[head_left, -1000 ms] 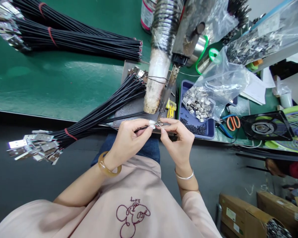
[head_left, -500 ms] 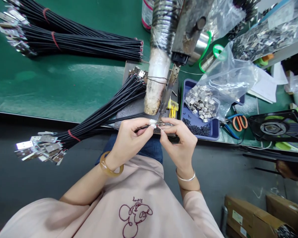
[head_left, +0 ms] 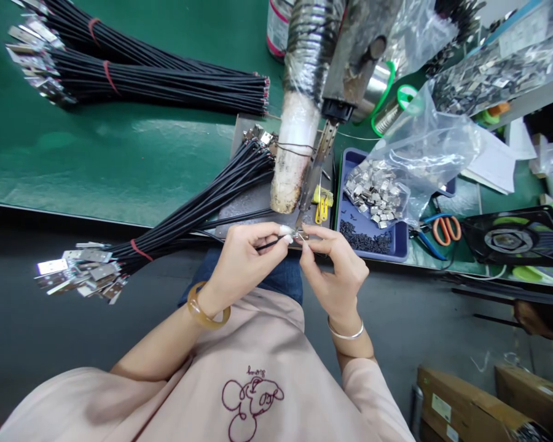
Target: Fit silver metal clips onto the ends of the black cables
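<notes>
One wire (head_left: 268, 244) pinched by left hand (head_left: 245, 261); right hand (head_left: 337, 273) pinches connector (head_left: 299, 234).

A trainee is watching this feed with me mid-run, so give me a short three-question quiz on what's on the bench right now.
1. True or false: the left hand pinches a black cable, and the right hand pinches a small metal part.
2. Where do the scissors lie? A: right of the blue tray. B: in the left hand. C: on the lap.
3. Fill in: the band round the cable bundle nearest the left hand is ____.
Key: 1 true; 2 A; 3 red.
</notes>
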A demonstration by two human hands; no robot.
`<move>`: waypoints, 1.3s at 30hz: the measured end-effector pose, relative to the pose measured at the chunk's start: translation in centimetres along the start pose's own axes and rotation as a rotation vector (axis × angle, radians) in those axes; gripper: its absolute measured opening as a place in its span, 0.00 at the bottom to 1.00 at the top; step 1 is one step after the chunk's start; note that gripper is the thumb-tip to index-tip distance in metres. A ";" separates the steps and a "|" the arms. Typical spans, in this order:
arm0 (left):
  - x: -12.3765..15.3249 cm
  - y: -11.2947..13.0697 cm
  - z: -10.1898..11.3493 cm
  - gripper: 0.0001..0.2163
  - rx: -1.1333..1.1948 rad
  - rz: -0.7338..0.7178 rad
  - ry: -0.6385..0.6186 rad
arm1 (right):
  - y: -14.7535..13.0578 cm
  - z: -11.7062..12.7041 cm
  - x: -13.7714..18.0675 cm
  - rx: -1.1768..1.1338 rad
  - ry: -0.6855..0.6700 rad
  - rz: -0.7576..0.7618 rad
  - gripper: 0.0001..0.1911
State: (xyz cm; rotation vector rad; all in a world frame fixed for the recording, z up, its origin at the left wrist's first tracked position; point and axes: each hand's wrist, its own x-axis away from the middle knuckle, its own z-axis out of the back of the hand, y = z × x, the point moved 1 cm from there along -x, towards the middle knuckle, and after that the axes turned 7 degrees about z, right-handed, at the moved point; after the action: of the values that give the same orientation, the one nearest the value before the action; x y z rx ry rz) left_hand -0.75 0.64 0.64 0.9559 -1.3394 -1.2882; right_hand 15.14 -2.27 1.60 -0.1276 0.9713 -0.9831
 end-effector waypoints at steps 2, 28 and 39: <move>0.1 -0.1 0.0 0.04 0.051 0.029 0.003 | -0.1 -0.3 0.3 0.038 0.024 0.035 0.11; 0.0 -0.1 -0.2 0.04 0.038 -0.033 0.052 | 0.6 -0.9 -0.1 0.064 0.041 0.079 0.09; 0.4 -0.4 -0.1 0.04 -0.007 -0.068 -0.035 | 0.5 -0.2 0.4 0.030 0.023 -0.011 0.07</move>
State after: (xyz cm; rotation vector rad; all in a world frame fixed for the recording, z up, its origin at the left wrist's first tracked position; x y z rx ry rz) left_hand -0.78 0.20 0.26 0.9858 -1.3377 -1.3660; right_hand 15.35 -2.24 0.95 -0.0971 0.9780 -1.0109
